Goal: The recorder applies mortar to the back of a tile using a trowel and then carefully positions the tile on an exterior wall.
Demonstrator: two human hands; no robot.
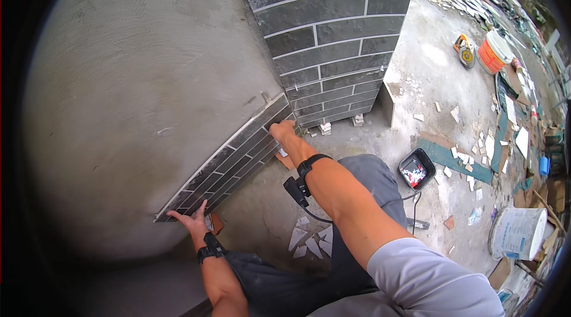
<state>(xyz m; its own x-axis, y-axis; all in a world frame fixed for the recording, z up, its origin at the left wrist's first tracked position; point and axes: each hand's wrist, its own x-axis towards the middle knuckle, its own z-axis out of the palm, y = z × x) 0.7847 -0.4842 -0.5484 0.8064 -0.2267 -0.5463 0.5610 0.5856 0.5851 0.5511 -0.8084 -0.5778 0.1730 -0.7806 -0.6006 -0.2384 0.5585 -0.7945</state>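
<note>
A dark grey wall tile (pixel 233 165) with a brick pattern and pale joint lines leans along the foot of the grey plastered wall (pixel 148 79). My left hand (pixel 193 220) grips its lower left end, thumb and fingers spread against it. At the other end, close to the inner corner, my right hand (pixel 283 130) has its fingers bent against the tile's face. Orange-brown pieces (pixel 284 159) sit under the tile's lower edge, partly hidden. A tiled wall face (pixel 333 37) of the same pattern adjoins at the corner, with small white clips at its joints.
White stacked spacers (pixel 325 129) support the tiled face. Broken white tile pieces (pixel 312 242) lie near my knees. To the right are a black tub (pixel 417 169) of small red and white parts, a white bucket (pixel 518 232), an orange-labelled bucket (pixel 495 52) and an orange power tool (pixel 464 50).
</note>
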